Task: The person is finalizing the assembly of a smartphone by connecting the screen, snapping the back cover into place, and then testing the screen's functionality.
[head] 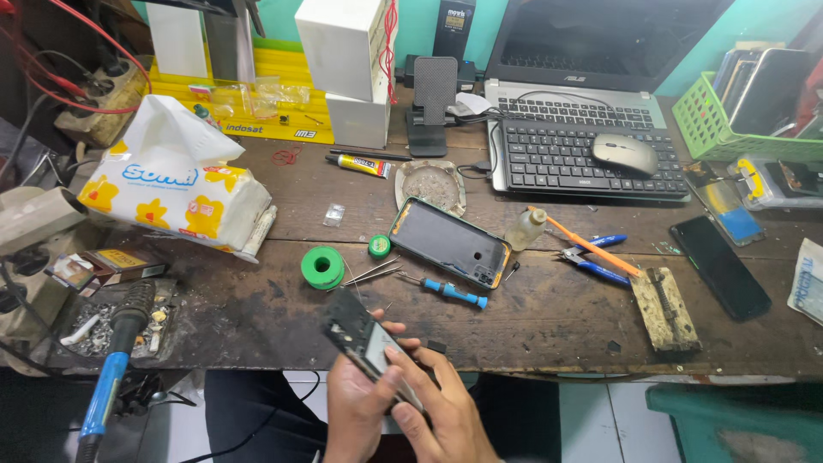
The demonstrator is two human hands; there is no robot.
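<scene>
You've got the opened phone (pixel 364 341) gripped in both hands, left (pixel 356 403) cradling, right (pixel 441 411) pressing its edge; looks like prying, so keep pressure light.

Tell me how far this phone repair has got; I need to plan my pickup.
Done: the phone is open, and a dark back cover lies apart on the table. In hand: the left hand and right hand hold the opened phone body above the table edge. Left: the cover is not refitted; the screwdriver, tweezers and soldering iron lie out.
</scene>
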